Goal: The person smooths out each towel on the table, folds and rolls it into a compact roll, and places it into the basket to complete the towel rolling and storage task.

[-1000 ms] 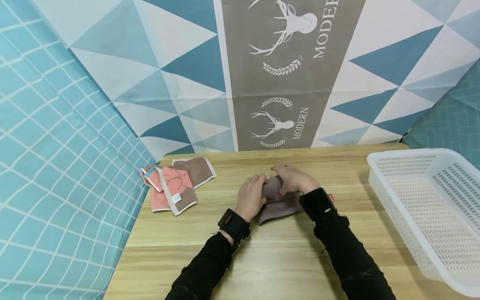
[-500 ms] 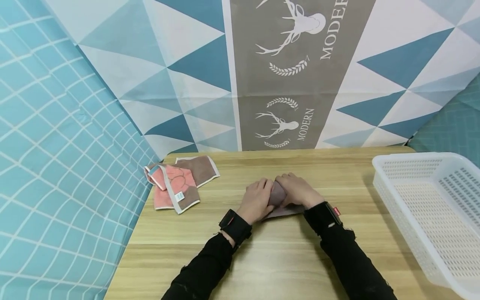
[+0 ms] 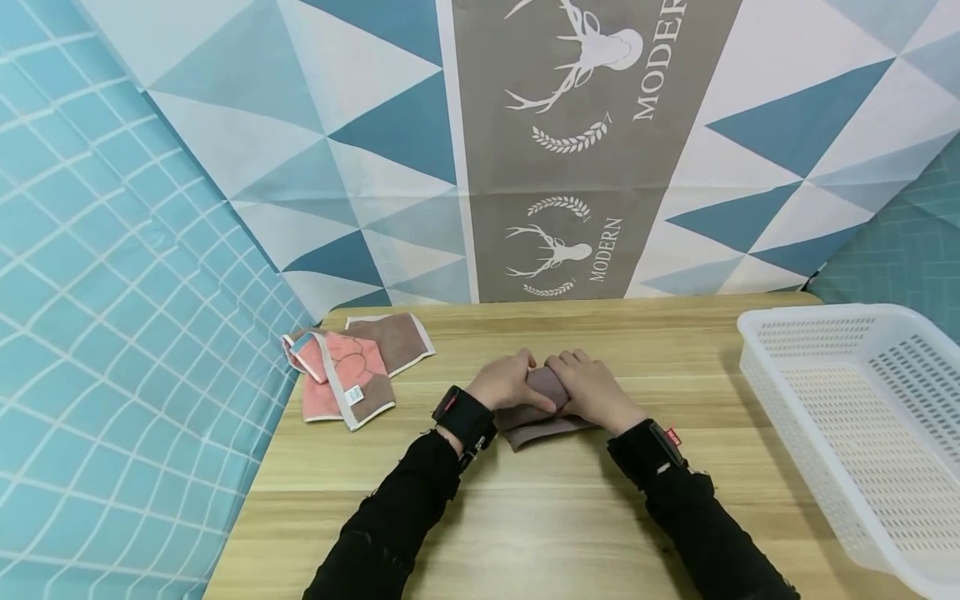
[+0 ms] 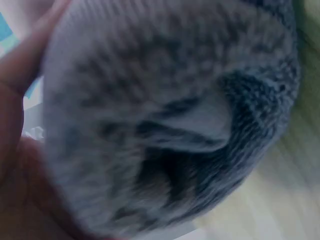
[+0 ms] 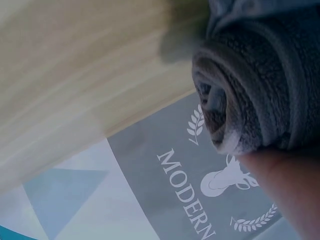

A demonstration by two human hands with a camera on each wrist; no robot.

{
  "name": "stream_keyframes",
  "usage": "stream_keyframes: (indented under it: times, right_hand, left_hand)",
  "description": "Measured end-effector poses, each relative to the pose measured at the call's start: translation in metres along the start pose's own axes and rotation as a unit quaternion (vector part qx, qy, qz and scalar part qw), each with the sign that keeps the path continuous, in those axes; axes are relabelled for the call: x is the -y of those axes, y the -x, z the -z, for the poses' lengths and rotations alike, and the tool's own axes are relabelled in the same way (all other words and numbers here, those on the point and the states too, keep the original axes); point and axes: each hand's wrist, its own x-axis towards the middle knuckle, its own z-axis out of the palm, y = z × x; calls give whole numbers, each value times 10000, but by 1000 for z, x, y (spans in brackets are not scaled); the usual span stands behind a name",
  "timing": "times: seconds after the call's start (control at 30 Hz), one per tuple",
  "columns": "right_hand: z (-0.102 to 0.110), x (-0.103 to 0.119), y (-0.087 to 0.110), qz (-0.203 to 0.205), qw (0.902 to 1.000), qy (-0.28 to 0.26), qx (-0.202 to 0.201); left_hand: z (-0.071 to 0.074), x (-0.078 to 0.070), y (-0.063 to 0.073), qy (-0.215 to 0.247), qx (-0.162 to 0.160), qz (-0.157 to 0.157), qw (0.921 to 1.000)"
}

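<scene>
Between my two hands lies a brownish-mauve towel (image 3: 547, 383), rolled up, with a flat flap of it toward me on the table. My left hand (image 3: 504, 383) grips the left part of the roll, thumb across the near side. Over the right part curl the fingers of my right hand (image 3: 595, 392). In the left wrist view the roll's end (image 4: 210, 55) fills the picture, showing a hollow, folded middle, with my fingers (image 4: 15, 115) at the left. The right wrist view shows the other end (image 5: 265, 85) coiled in layers, a finger (image 5: 285, 185) against it.
Pink and brown towels (image 3: 360, 362) with pale edging lie at the table's back left. On the right stands a white plastic basket (image 3: 851, 533) with perforated walls. The wooden table (image 3: 525, 525) ends at a patterned backdrop (image 3: 405, 167), with a blue checked sheet (image 3: 150, 375) along the left.
Both hands have closed in around the towel, which is now more tightly rolled. The left thumb has come over the roll's near side, and the right hand has dropped onto it.
</scene>
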Motion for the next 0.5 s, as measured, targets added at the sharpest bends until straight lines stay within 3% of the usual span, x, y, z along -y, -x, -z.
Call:
stream_keyframes:
  times: [0.1, 0.17, 0.4, 0.5]
  right_hand:
    - [-3, 2, 3, -25, 10000, 26, -56]
    - [-2, 2, 5, -15, 10000, -15, 40]
    - [14, 2, 10, -78, 9925, -659, 1026]
    - [19, 3, 10, -79, 9887, -647, 1347]
  left_hand:
    - [-5, -1, -4, -392, 436, 125, 9982]
    - [-10, -4, -4, -814, 487, 124, 9954]
    - [-26, -12, 4, -1576, -44, 115, 9874]
    - [-32, -11, 9, -1803, -313, -14, 9831]
